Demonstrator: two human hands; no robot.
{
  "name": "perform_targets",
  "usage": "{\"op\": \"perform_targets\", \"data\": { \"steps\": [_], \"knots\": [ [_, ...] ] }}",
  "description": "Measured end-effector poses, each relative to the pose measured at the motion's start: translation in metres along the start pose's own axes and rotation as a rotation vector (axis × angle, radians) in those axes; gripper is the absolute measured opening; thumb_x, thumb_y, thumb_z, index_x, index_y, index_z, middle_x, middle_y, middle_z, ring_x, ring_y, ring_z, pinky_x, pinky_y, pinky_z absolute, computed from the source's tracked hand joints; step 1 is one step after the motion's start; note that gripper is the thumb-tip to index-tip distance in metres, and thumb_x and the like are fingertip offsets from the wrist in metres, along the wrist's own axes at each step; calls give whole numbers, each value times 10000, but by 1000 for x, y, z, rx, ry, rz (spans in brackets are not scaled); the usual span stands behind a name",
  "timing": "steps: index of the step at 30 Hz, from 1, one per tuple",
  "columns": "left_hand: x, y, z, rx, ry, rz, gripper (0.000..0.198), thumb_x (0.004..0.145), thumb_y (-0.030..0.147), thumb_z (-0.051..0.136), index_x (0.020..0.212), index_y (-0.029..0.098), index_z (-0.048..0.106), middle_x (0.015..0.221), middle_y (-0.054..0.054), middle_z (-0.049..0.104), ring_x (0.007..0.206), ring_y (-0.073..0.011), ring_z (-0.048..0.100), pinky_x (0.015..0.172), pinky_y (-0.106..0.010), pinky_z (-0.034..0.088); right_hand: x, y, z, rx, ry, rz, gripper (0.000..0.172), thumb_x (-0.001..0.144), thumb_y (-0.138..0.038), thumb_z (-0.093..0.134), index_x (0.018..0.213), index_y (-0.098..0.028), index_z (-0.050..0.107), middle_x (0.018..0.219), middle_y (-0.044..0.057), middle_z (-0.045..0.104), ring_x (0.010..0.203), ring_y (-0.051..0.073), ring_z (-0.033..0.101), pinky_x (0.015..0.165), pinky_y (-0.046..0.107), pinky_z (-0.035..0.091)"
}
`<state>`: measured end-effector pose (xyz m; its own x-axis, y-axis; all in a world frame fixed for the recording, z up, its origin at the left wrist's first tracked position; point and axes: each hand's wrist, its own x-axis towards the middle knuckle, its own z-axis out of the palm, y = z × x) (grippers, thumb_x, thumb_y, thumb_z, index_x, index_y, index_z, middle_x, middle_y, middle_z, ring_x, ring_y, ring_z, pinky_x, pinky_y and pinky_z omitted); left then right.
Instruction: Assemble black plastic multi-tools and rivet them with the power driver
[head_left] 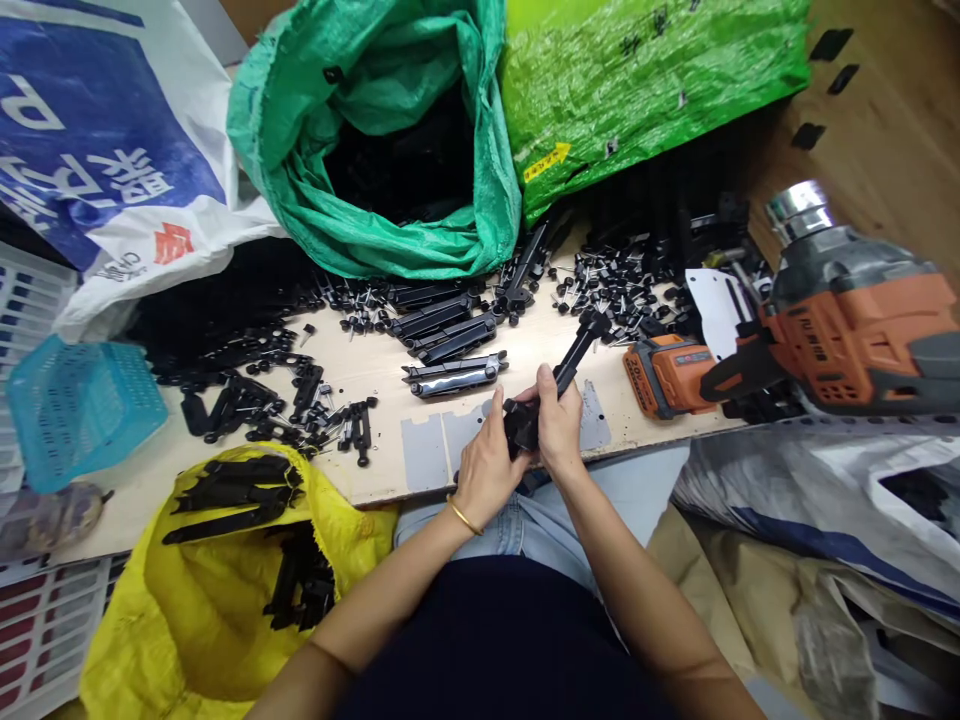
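Observation:
Both my hands meet at the near edge of the wooden board (pixel 375 375), closed round a long black plastic part (pixel 571 362) that points up and to the right. My left hand (pixel 487 462), with a gold bangle at the wrist, grips its lower end. My right hand (pixel 559 420) wraps the same end from the right. Just beyond my hands lie similar black bars (pixel 454 372) in a loose stack.
An orange cordless drill (pixel 840 320) lies at the right. Several small black screws (pixel 611 280) and black parts (pixel 255 395) are scattered on the board. A green sack (pixel 300 150) stands behind, a yellow sack (pixel 187 600) holding black parts at near left, a blue basket (pixel 75 405) far left.

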<state>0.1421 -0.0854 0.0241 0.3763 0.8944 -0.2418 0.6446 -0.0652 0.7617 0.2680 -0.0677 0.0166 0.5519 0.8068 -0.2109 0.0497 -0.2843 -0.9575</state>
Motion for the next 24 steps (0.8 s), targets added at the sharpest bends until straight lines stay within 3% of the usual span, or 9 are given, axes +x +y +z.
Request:
{"op": "perform_targets", "data": {
  "steps": [3,5,6,9,11,14,16,21,24],
  "knots": [
    [6,-7,-3,151,0,3,765,772,215,590,1440,189,218,1215,-132,590,1020,-280,615,863,-400,484,-3,-5,-31,-197,31,-187,468,849,-562,455,1083,-161,516,942,80,626,806,186,602,725,346,479],
    [9,-14,-13,201,-23,37,746,759,232,606,1424,218,269,1139,-105,629,934,-275,637,810,-381,493,-2,-13,-55,-439,130,-469,539,819,-506,549,1219,-159,446,1119,133,557,997,233,557,843,399,453],
    [10,-18,-19,207,-35,59,743,758,244,607,1423,233,278,1096,-91,645,895,-270,642,787,-371,492,-1,-18,-64,-585,86,-634,557,805,-473,584,1243,-161,437,1171,148,529,1076,257,519,901,423,421],
    [9,-24,-36,144,-91,145,722,755,277,611,1413,279,313,982,-43,670,809,-241,643,741,-324,482,6,-31,-79,-1006,-308,-1039,390,838,-329,563,1188,-168,501,1172,153,547,1119,281,493,947,432,368],
    [6,-26,-45,118,-148,197,687,741,263,615,1382,308,374,1000,-24,667,819,-221,637,741,-292,471,12,-37,-79,-1211,-571,-1149,215,858,-215,506,1058,-159,559,1028,135,613,975,257,565,867,397,392],
    [3,-26,-56,164,-229,234,666,729,237,614,1359,329,420,1075,-23,649,881,-212,626,754,-262,457,20,-40,-75,-1376,-874,-1101,75,852,-180,503,885,-157,566,743,69,646,651,199,589,653,320,382],
    [3,-26,-63,200,-267,243,656,740,248,611,1363,328,421,1064,-29,648,881,-209,624,733,-245,452,23,-40,-73,-1399,-996,-1003,109,860,-268,530,881,-165,559,661,40,651,535,175,566,544,280,316],
    [6,-26,-75,130,-305,292,599,743,271,618,1323,299,475,1142,-50,618,935,-207,613,701,-222,451,17,-44,-69,-1341,-1029,-822,344,846,-518,519,858,-179,572,607,41,645,469,160,538,484,248,227],
    [-4,-25,-76,-38,-366,359,504,743,347,645,1227,236,560,967,-54,659,810,-183,617,672,-226,454,-6,-41,-72,-1162,-1033,-625,406,819,-579,515,772,-179,571,519,11,565,415,128,448,463,238,215]
  ]
}}
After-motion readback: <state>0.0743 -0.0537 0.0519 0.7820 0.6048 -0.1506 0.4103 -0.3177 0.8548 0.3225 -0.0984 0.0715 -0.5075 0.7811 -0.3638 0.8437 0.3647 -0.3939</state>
